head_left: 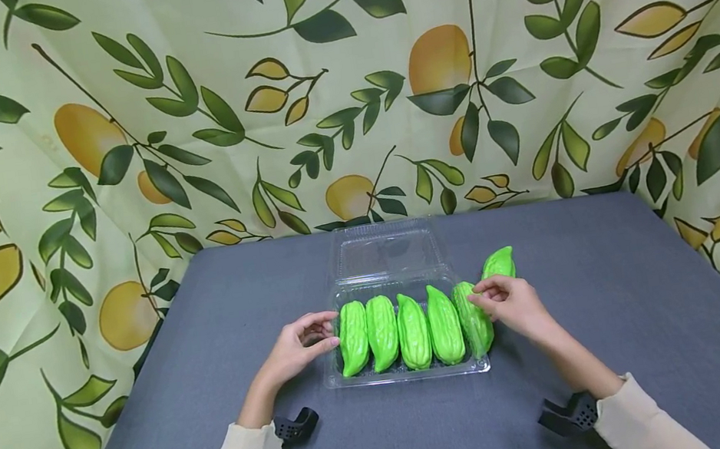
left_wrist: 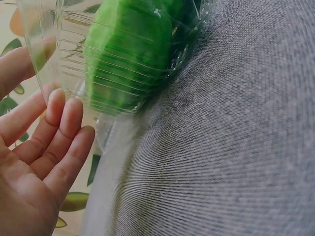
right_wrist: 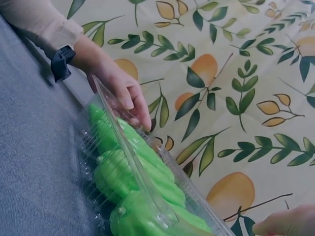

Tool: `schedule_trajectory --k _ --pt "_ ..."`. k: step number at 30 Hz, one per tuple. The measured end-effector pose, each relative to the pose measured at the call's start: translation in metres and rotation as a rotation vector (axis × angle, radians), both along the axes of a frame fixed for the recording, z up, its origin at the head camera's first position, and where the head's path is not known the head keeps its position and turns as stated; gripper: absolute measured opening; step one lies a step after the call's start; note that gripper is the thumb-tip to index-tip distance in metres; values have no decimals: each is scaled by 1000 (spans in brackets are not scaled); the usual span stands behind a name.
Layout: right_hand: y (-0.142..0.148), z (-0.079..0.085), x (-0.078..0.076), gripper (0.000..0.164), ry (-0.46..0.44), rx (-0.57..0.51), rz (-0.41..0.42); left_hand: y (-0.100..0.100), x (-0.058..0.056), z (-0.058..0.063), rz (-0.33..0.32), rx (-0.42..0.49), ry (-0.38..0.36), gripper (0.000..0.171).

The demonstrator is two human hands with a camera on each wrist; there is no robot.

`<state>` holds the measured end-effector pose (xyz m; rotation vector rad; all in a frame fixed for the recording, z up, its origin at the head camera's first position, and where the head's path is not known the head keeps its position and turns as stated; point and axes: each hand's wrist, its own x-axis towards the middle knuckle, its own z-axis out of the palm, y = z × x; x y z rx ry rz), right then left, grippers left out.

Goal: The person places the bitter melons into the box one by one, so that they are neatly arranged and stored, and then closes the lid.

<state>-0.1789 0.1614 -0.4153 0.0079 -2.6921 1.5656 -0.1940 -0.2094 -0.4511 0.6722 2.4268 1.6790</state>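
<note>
A clear plastic clamshell box (head_left: 400,377) holds a row of bright green bitter melons (head_left: 383,333), side by side with their tips pointing different ways. Its transparent lid (head_left: 387,253) is folded back behind it. My left hand (head_left: 299,342) grips the box's left rim; fingers lie on both sides of the plastic in the left wrist view. On the opposite side, my right hand (head_left: 510,303) has its thumb and fingertips bent at the right rim. Another bitter melon (head_left: 482,326) lies along that side, partly seen through the plastic. One more bitter melon (head_left: 498,263) sits behind the right hand.
A grey cloth-covered table (head_left: 407,442) extends around the box. Behind it hangs a curtain (head_left: 355,101) printed with leaves and oranges. Black wrist mounts (head_left: 297,425) sit on both forearms, at the sleeve cuffs.
</note>
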Motion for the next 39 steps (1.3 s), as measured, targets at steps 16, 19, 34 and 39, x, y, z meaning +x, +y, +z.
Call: schedule_trajectory --k 16,19,34,39 --pt "15 -5 12 33 -103 37 7 1 1 1 3 0 3 43" --pt "17 -7 15 35 -120 36 21 1 1 0 8 -3 4 43" --pt "20 -19 22 39 -216 -13 64 2 0 -1 6 4 -4 43" --pt "21 -26 20 46 -278 -72 85 2 0 -1 -1 12 -5 43"
